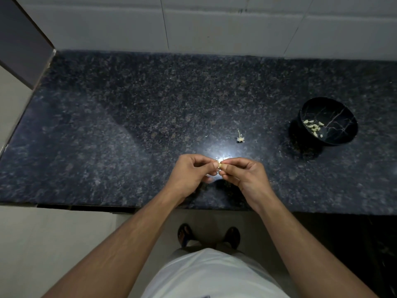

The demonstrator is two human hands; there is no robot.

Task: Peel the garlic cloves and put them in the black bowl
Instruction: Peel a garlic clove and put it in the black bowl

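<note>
Dark speckled stone counter [150, 117] noted, backed by pale wall tiles [214, 24]; bright glare spot on the stone just beyond the hands. Landmark taken as the black bowl [328, 121], tilted toward the camera, veined inside, set on the counter.

Peeled cloves [313, 127] seen lying inside the bowl, gathered low against its near-left wall.

Garlic stem with root end [240, 137] found on the counter, left of the bowl, well apart from it, untouched. Small flecks of skin scattered near it.

Left hand [191, 173] and right hand [245, 175] held together above the counter's near edge, left of the bowl and nearer the camera than the stem. Fingertips of both curled in and pinched onto one small pale garlic clove [220, 162], thumb and forefinger of each meeting on it. Clove mostly hidden by the fingers; extent of peeling could not be told.

Below the counter: pale floor [53, 233], white shirt [214, 276], two feet in dark sandals [185, 233].
</note>
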